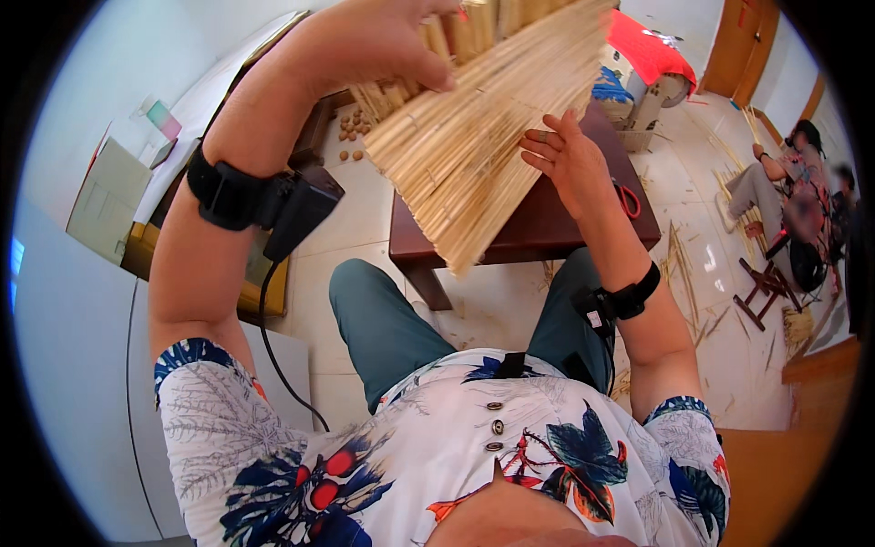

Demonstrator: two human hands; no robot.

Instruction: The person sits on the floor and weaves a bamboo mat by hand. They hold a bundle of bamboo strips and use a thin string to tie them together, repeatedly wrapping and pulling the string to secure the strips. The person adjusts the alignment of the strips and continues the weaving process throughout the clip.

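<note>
A fan-shaped mat of pale straw stalks (483,137), joined by thin cross stitching, is held up at a tilt over a dark red-brown table (501,248). My left hand (387,50) reaches over its far left side, thumb pressed toward thicker straw bundles (460,35) behind the flat face. The upper frame edge cuts off part of that hand's fingers. Beside the mat's right edge, my right hand (574,169) has its fingers stretched and apart, a ring on one. Whether those fingertips touch the stalks I cannot tell.
Red-handled scissors (628,201) lie at the table's right edge. Loose stalks (679,273) litter the tiled floor, near a small folding stool (764,290). At right another person (797,196) sits holding long stalks. Small round brown objects (354,128) lie on the floor beyond my left arm.
</note>
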